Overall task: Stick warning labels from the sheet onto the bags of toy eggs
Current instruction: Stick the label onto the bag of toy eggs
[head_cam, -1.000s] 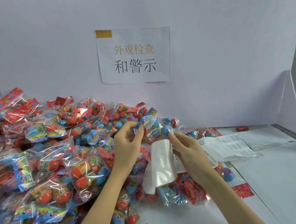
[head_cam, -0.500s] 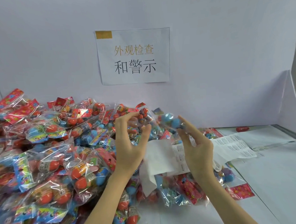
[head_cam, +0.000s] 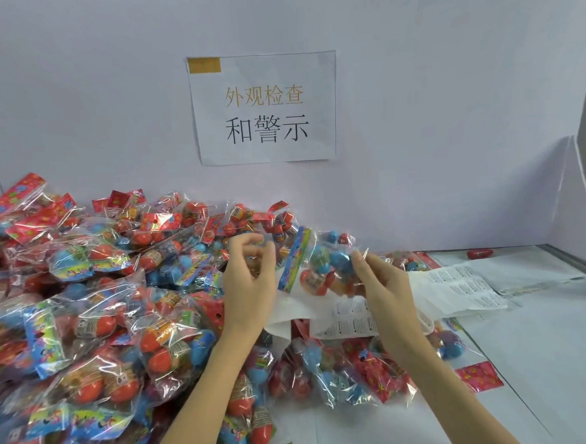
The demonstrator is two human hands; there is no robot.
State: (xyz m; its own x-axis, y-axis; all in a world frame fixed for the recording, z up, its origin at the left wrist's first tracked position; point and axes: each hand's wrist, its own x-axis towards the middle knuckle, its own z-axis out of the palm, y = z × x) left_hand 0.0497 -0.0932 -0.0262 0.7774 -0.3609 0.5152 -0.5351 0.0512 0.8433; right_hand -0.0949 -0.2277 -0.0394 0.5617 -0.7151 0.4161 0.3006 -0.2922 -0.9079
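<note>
Above the label sheet [head_cam: 350,316], my right hand [head_cam: 386,284] had taken the bag [head_cam: 321,264] in a pinching grip; my left hand [head_cam: 249,279] had let go, fingers curled on nothing; I judged labelling could follow.

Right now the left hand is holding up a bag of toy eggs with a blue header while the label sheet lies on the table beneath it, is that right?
Not quite: the head view shows the right hand holding up the bag of toy eggs, with the left hand beside it, not gripping it. The label sheet does lie beneath.
</note>
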